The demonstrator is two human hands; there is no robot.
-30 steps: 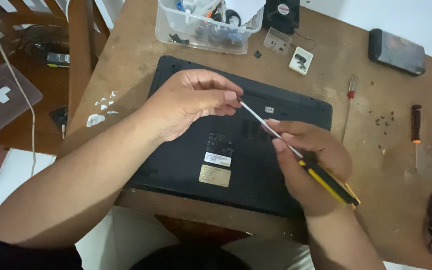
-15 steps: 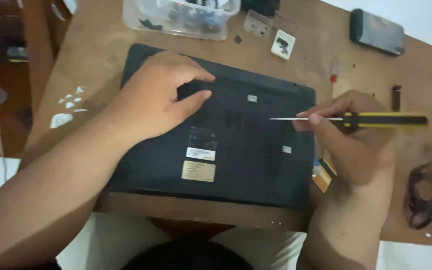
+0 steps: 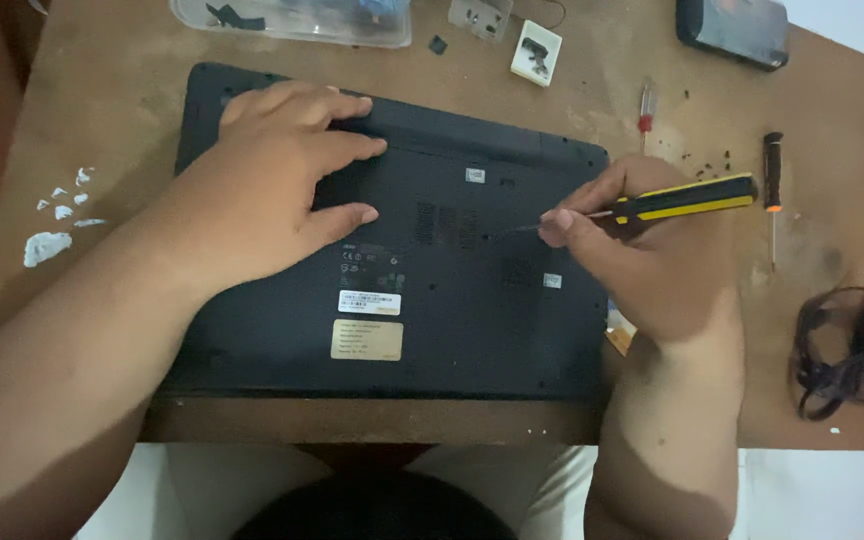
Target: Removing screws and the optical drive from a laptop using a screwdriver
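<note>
My right hand (image 3: 652, 260) grips the yellow-and-black screwdriver (image 3: 687, 198), tip on the upturned laptop (image 3: 452, 300) under my flat left hand (image 3: 272, 190); tilted, it may slip and gouge the case.

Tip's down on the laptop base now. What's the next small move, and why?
Probably seat the screwdriver tip squarely in the spot it touches on the laptop, then turn. The right hand holds it slanted; the left hand lies flat, steadying the base.
</note>
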